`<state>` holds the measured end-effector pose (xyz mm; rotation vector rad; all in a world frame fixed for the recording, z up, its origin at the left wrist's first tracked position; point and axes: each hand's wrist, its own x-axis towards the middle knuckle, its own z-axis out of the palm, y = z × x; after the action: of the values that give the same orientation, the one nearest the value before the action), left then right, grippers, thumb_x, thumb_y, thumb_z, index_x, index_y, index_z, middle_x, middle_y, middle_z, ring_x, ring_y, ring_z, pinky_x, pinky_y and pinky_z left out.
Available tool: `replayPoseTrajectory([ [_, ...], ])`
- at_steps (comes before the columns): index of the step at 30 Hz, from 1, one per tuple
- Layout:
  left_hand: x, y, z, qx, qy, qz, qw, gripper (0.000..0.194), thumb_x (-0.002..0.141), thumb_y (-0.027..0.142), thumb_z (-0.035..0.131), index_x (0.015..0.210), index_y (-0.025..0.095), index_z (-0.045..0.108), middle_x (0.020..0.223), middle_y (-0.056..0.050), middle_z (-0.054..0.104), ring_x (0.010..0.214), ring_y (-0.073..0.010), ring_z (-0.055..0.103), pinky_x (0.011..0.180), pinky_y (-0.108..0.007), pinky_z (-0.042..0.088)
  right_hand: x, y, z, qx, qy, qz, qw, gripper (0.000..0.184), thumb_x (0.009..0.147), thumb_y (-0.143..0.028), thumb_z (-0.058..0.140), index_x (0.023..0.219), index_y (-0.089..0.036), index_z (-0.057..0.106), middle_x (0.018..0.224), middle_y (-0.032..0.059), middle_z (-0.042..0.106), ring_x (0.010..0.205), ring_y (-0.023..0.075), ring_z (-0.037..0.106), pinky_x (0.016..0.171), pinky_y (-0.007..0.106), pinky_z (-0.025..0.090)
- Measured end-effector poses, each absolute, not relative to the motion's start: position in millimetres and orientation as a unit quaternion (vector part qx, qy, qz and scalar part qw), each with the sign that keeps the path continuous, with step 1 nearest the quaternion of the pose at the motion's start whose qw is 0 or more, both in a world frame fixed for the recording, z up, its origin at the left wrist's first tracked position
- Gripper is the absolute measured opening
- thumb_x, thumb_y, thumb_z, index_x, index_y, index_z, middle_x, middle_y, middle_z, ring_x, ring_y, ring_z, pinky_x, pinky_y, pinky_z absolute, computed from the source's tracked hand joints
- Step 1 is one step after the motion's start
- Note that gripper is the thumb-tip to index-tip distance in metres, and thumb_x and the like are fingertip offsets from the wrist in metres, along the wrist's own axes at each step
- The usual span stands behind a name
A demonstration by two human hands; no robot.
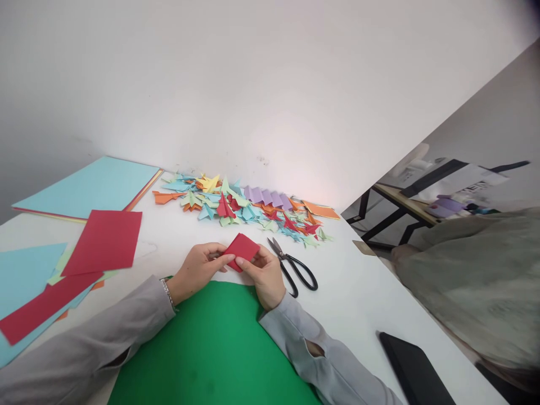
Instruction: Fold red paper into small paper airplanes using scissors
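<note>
A small folded piece of red paper (243, 247) is held up between both hands, over the far edge of a green sheet (211, 343). My left hand (200, 270) pinches its left side, thumb on top. On the right side, my right hand (265, 274) grips the same paper with its thumb pressed near the lower edge. Black-handled scissors (291, 264) lie just right of my right hand, blades pointing away from me. Behind the hands spreads a heap of small folded paper shapes (225, 207) in many colours.
Large coloured sheets (90, 183) are stacked at the back left. Red sheets (107, 242) and blue paper (29, 264) lie at the left. A black flat device (415, 365) rests near the right edge. Another person's sleeve (476, 281) is beyond it. A wall closes off the back.
</note>
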<state>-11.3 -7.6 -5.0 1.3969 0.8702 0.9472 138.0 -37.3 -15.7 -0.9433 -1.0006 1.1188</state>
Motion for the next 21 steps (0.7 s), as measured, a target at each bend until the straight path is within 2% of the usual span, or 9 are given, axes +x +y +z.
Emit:
replayPoseTrajectory([
  [3, -12.5, -7.4, -6.3, 0.613, 0.359, 0.416, 0.567, 0.019, 0.072, 0.031, 0.064, 0.080, 0.015, 0.068, 0.076, -0.004, 0.069, 0.067, -0.0156, 0.063, 0.066, -0.027, 0.051, 139.7, -35.7, -16.3, -0.402, -0.414, 0.494, 0.650, 0.043, 0.059, -0.024, 0.080, 0.100, -0.025, 0.063, 0.089, 0.0000, 0.070, 0.084, 0.0164, 0.064, 0.077, 0.031, 0.050],
  [5, -12.9, -7.9, -7.2, 0.631, 0.344, 0.410, 0.562, 0.018, 0.072, 0.030, 0.063, 0.079, 0.015, 0.068, 0.078, -0.005, 0.070, 0.073, -0.0175, 0.063, 0.070, -0.029, 0.050, 140.6, -35.2, -16.5, -0.412, -0.407, 0.490, 0.652, 0.047, 0.059, -0.026, 0.080, 0.103, -0.027, 0.063, 0.089, -0.0007, 0.070, 0.083, 0.0161, 0.063, 0.076, 0.030, 0.050],
  [9, -12.9, -8.4, -7.8, 0.655, 0.357, 0.394, 0.537, 0.015, 0.069, 0.026, 0.063, 0.076, 0.014, 0.068, 0.077, -0.005, 0.068, 0.072, -0.0170, 0.061, 0.068, -0.028, 0.048, 140.8, -36.0, -16.3, -0.453, -0.426, 0.480, 0.619, 0.020, 0.060, -0.030, 0.079, 0.075, -0.020, 0.071, 0.073, 0.0000, 0.070, 0.067, 0.0138, 0.060, 0.066, 0.028, 0.048],
  [11, -13.0, -7.5, -6.7, 0.635, 0.370, 0.410, 0.540, 0.014, 0.067, 0.026, 0.065, 0.074, 0.014, 0.067, 0.071, -0.003, 0.066, 0.067, -0.0153, 0.058, 0.063, -0.027, 0.046, 140.1, -36.8, -15.6, -0.462, -0.423, 0.484, 0.611, 0.016, 0.059, -0.031, 0.079, 0.066, -0.019, 0.070, 0.064, -0.0006, 0.068, 0.059, 0.0121, 0.058, 0.060, 0.026, 0.046],
  [17, -14.3, -4.7, 1.7, 0.563, 0.401, 0.446, 0.568, 0.021, 0.057, 0.029, 0.074, 0.069, 0.014, 0.066, 0.057, 0.002, 0.058, 0.054, -0.0100, 0.050, 0.051, -0.022, 0.040, 137.5, -37.2, -13.1, -0.446, -0.394, 0.505, 0.625, 0.017, 0.055, -0.030, 0.081, 0.063, -0.020, 0.069, 0.060, -0.0026, 0.067, 0.056, 0.0106, 0.057, 0.058, 0.024, 0.046],
  [21, -14.3, -5.0, 3.1, 0.568, 0.403, 0.446, 0.562, 0.022, 0.056, 0.030, 0.076, 0.067, 0.015, 0.065, 0.050, 0.004, 0.052, 0.049, -0.0083, 0.045, 0.048, -0.021, 0.037, 138.4, -35.8, -13.3, -0.453, -0.382, 0.504, 0.628, 0.018, 0.054, -0.030, 0.081, 0.065, -0.020, 0.071, 0.061, -0.0022, 0.067, 0.057, 0.0108, 0.056, 0.058, 0.025, 0.045],
])
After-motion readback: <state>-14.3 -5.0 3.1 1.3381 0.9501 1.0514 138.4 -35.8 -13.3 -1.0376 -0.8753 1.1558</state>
